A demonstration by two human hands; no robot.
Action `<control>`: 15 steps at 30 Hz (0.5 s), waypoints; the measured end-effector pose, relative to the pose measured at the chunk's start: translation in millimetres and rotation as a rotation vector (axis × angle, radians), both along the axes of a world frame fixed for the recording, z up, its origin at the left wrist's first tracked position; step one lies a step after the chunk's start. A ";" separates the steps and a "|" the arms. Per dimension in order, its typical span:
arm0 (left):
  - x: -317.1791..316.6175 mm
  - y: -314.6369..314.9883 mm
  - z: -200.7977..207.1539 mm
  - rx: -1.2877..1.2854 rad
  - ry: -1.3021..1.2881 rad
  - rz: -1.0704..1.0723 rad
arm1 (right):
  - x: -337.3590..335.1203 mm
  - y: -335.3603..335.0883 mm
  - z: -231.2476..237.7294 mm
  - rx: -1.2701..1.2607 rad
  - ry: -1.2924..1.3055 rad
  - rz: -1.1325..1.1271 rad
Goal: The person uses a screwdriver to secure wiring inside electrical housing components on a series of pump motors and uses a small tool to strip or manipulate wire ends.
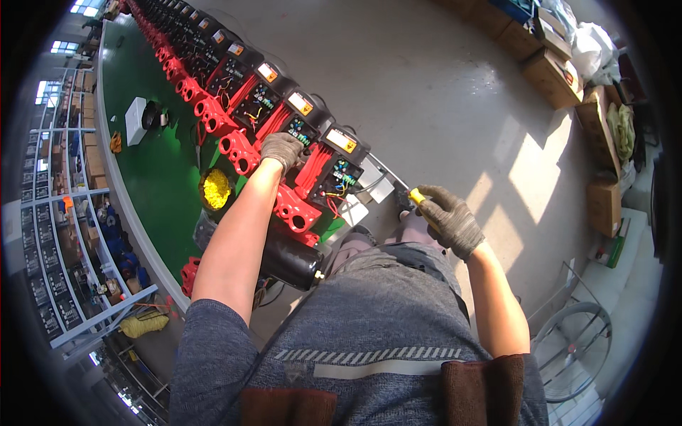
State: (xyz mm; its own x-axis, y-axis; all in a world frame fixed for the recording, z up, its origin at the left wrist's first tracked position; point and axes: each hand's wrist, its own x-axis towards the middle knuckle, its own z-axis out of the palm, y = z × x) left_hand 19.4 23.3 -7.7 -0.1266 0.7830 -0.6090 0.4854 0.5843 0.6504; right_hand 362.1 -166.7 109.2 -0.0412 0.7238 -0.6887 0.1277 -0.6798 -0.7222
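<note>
My right hand (453, 221), in a grey work glove, is closed around the yellow handle of a screwdriver (417, 196). Its long thin shaft points up and left, with the tip near the corner of the nearest black control box (346, 144). My left hand (283, 150), gloved too, rests with curled fingers at the second red machine unit, beside an open circuit board (302, 130). Whatever those fingers pinch is hidden. Coloured wires (339, 190) hang from the nearest unit's exposed board, next to its red casting (295, 210).
A long row of similar red units (207, 116) runs along the green bench (135, 176). A bowl of yellow small parts (217, 189) and a black cylinder (293, 264) stand close to my left arm. Cardboard boxes (553, 77) and a spoked wheel (572, 349) are on the right.
</note>
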 end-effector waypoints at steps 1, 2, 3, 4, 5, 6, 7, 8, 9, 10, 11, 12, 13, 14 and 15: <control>-0.2 -1.3 1.8 0.012 -0.013 0.006 | 3.0 3.5 0.4 0.005 -0.004 0.023; 0.0 -0.2 1.7 0.022 -0.034 0.011 | 6.2 7.7 -0.2 0.001 -0.003 0.028; 0.0 -0.1 1.7 0.019 -0.033 0.016 | 9.6 11.5 -0.7 0.017 -0.007 0.049; -0.4 -0.9 1.8 0.011 -0.024 0.009 | 12.7 15.1 -0.7 0.033 -0.012 0.071; 0.2 -3.0 4.5 0.007 -0.012 0.004 | 16.6 17.3 0.2 0.036 -0.008 0.079; 1.1 -4.4 7.1 0.003 0.000 0.000 | 20.5 19.4 2.8 0.046 -0.021 0.119; 1.6 -4.3 10.5 -0.011 0.015 -0.020 | 24.0 21.6 5.9 0.057 -0.035 0.161; 1.5 -4.7 14.9 -0.009 0.018 -0.010 | 26.9 23.1 10.1 0.059 -0.032 0.171; -0.8 -4.5 19.3 0.025 0.081 -0.075 | 29.5 24.7 14.7 0.060 -0.029 0.194; -5.0 -4.4 23.0 0.059 0.145 -0.138 | 31.3 26.6 17.6 0.062 -0.027 0.219; -15.2 -4.5 18.1 -0.012 -0.122 0.031 | 32.7 27.4 19.1 0.067 -0.023 0.233; 0.9 -9.4 45.5 0.002 -0.087 0.077 | 35.6 29.8 18.4 0.083 -0.014 0.234; -1.7 -13.9 53.7 0.081 -0.074 0.039 | 37.7 33.0 17.8 0.099 -0.005 0.238; -4.8 -19.4 63.6 0.164 -0.062 0.004 | 38.9 36.8 19.7 0.106 -0.009 0.253; -0.6 -26.2 87.8 0.229 0.089 -0.099 | 40.1 41.1 21.4 0.088 0.010 0.259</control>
State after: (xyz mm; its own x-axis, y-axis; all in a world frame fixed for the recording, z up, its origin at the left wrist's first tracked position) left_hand 18.9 -3.0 80.1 -0.0876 0.9103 -0.4045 0.5941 0.3737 0.7123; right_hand 402.1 -125.5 130.6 -0.2390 0.7454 -0.6223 0.2816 -0.5602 -0.7790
